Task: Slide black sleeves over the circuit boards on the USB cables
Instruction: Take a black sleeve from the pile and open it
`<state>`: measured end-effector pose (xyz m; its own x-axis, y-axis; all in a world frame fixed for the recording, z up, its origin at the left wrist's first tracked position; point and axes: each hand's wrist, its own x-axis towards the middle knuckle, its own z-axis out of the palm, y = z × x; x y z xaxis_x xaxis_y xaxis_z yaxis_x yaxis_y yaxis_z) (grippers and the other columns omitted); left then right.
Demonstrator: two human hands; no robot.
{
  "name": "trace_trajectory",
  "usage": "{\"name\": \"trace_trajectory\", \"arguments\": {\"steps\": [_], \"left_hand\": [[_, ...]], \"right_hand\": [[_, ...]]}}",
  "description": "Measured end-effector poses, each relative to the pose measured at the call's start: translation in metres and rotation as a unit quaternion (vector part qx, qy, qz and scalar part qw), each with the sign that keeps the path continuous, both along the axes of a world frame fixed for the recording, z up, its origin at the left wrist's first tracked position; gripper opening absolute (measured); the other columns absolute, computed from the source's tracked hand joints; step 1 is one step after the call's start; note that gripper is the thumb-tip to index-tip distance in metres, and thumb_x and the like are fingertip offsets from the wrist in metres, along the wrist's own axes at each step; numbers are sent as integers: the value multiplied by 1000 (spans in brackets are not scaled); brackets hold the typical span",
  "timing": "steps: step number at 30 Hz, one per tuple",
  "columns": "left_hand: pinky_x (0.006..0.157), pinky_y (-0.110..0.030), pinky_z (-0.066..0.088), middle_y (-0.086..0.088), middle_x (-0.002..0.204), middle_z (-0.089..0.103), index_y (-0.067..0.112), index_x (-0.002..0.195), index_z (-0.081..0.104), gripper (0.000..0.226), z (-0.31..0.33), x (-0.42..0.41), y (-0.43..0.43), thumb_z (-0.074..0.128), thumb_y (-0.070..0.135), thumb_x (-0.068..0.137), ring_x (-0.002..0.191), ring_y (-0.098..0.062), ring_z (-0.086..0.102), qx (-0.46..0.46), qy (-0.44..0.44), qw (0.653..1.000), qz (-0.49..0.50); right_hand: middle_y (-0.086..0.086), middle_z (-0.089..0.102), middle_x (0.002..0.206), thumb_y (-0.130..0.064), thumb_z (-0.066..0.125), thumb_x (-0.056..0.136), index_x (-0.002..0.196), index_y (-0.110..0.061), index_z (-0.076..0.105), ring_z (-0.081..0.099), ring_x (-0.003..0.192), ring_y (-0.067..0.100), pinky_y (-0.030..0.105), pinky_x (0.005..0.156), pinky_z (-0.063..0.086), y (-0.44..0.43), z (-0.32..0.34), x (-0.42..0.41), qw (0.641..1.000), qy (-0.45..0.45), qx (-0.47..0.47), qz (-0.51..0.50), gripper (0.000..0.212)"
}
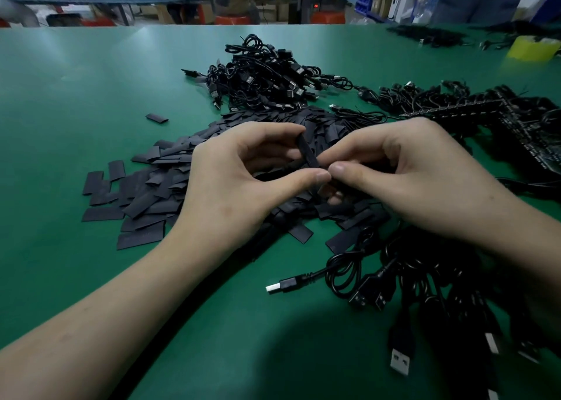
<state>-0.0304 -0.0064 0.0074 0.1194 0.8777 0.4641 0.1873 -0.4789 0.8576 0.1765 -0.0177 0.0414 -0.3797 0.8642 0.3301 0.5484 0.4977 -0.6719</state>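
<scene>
Two bare forearms reach in from the near edge, over a shadowed patch of the green worktop (pixel 76 102). At the lower right lies a tangle of black USB cables (pixel 425 281), one silver plug (pixel 274 288) jutting left onto bare green.

Both hands meet above a loose heap of flat black sleeves (pixel 145 193). One black sleeve (pixel 308 152) is held up between them, a narrow matte strip tilted so its upper end leans left. The left hand (pixel 239 181) pinches it, forefinger at the upper end and thumb near the lower end. The right hand (pixel 419 171) is curled, its thumb tip touching the left thumb and its fingers closed on something dark at the sleeve's lower end (what exactly it grips cannot be told; no circuit board shows there).

Beyond the heap sits a second pile of coiled cables (pixel 264 74), and to the right a dark mass of boards and wires (pixel 501 117). A single sleeve (pixel 157 118) lies apart on the left. The left half of the worktop is open; a yellow tape roll (pixel 532 47) stands near the far right edge.
</scene>
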Motion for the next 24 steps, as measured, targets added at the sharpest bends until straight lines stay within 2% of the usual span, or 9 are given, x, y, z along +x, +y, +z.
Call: {"name": "trace_trajectory", "arguments": {"steps": [4,8,12,15,19,21,24], "left_hand": [[92,-28,59,-1,103,77,13,119,73,53,2,1,-3,91,29,72,97,-13,75,26,10,1000,-5],[93,-31,59,-3,103,78,11,119,73,55,2,0,-2,89,31,70,97,-15,76,16,-5,1000,-16],[91,-28,59,-3,100,78,10,118,74,56,1,0,-1,88,29,67,95,-15,76,-1,-31,999,-26],[91,-28,59,-3,100,79,12,117,74,56,1,0,0,89,32,67,94,-16,77,-1,-32,999,-28],[89,-24,58,-2,96,78,17,114,75,53,0,-1,1,90,35,66,92,-13,76,-2,-30,999,-19],[88,-25,58,-1,93,78,19,112,76,50,-1,-1,2,90,36,66,90,-13,75,-9,-37,999,-1],[85,-22,57,-2,91,78,16,110,76,47,1,-4,5,88,37,69,85,-12,74,-17,-72,996,46]], "right_hand": [[-20,75,77,-32,72,86,94,-32,79,72,77,-6,25,75,58,-3,3,1,997,-29,69,-16,11],[-19,75,84,-23,77,91,98,-26,80,71,82,-4,21,74,56,-4,0,1,985,-51,162,-20,8],[-12,75,83,-21,76,92,99,-21,80,71,78,0,21,70,55,-5,-3,1,975,-64,212,-24,8],[-11,74,81,-18,76,92,99,-19,79,70,74,1,20,69,54,-4,-5,1,972,-73,220,-25,8],[-14,74,79,-18,74,92,97,-22,79,70,74,1,24,66,55,-5,-4,-1,978,-74,193,-30,8],[-19,73,81,-31,69,94,99,-27,79,71,75,1,25,66,55,-4,-1,1,984,-74,158,-31,12],[-24,71,84,-64,55,88,103,-36,74,68,77,-2,29,66,56,0,5,9,985,-128,98,-63,38]]}}
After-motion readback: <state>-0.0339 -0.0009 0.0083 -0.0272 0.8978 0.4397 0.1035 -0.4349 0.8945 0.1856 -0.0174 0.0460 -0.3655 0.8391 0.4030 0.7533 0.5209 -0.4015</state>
